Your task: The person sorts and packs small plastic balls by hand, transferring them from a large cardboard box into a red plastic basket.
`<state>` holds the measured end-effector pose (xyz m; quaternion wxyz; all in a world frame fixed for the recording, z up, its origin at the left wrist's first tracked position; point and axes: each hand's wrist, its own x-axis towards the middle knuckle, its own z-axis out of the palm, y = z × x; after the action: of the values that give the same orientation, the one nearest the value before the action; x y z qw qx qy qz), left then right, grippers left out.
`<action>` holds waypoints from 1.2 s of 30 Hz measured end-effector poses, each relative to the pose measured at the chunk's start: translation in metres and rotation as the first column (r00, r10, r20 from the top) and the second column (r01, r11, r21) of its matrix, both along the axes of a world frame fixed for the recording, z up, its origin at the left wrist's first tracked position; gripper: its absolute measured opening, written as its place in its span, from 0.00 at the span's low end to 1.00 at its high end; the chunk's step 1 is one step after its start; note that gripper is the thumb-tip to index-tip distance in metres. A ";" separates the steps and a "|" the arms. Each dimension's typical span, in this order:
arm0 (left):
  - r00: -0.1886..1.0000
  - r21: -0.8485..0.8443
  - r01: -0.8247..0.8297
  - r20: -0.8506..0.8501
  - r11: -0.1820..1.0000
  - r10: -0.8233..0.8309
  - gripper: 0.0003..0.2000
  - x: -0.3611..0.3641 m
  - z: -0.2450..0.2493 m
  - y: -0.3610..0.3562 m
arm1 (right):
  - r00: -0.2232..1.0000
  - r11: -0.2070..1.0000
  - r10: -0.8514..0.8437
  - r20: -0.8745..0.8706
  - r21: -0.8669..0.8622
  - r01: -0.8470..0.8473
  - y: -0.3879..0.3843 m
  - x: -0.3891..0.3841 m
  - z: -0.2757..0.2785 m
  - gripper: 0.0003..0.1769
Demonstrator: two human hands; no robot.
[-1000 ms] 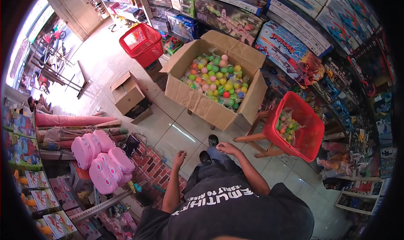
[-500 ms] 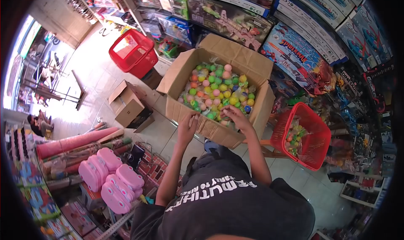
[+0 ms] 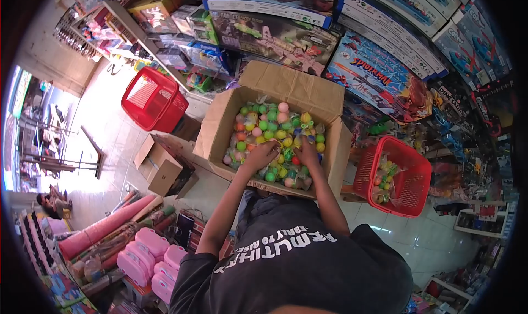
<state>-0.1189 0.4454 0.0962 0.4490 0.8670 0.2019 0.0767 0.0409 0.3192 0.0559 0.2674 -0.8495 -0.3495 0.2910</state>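
An open cardboard box [image 3: 215, 116] stands in front of me, filled with small colourful balls [image 3: 265, 126], many in clear plastic bags. My left hand [image 3: 263, 155] is inside it, over the middle of the balls, with the fingers closed together at their surface. Just to its right, my right hand [image 3: 308, 153] reaches down among the balls with its fingers curled. Whatever lies between the fingers of either hand is too small or hidden to name. Yellow, green and orange balls surround both hands.
A red basket [image 3: 360, 173] with some bagged balls stands to the right. Another red basket [image 3: 180, 106] and a smaller cardboard box [image 3: 165, 173] are to the left. Boxed toys [image 3: 379, 74] line the far side. Pink cases [image 3: 135, 261] and rolls [image 3: 110, 226] lie at lower left.
Both hands have moved from the box's near edge forward into the balls and closer together. The view has shifted slightly, so the left basket and smaller box appear lower.
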 end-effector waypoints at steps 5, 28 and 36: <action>0.999 -0.011 0.025 0.039 1.000 -0.025 0.11 0.010 -0.014 -0.001 | 0.984 0.987 0.033 0.177 0.146 -0.059 -0.007 -0.001 -0.011 0.18; 0.999 -0.044 0.029 -0.039 0.999 -0.030 0.11 0.006 -0.017 -0.006 | 0.911 0.942 0.045 0.411 0.286 -0.175 -0.008 -0.005 0.006 0.31; 0.999 -0.090 0.042 -0.017 0.995 -0.043 0.12 0.008 -0.020 -0.005 | 0.974 0.959 0.027 0.226 0.270 -0.089 -0.005 -0.006 0.011 0.29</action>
<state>-0.1106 0.4409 0.0761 0.4868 0.8509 0.1909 0.0497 0.0347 0.3146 0.0669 0.3350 -0.8199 -0.4390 0.1509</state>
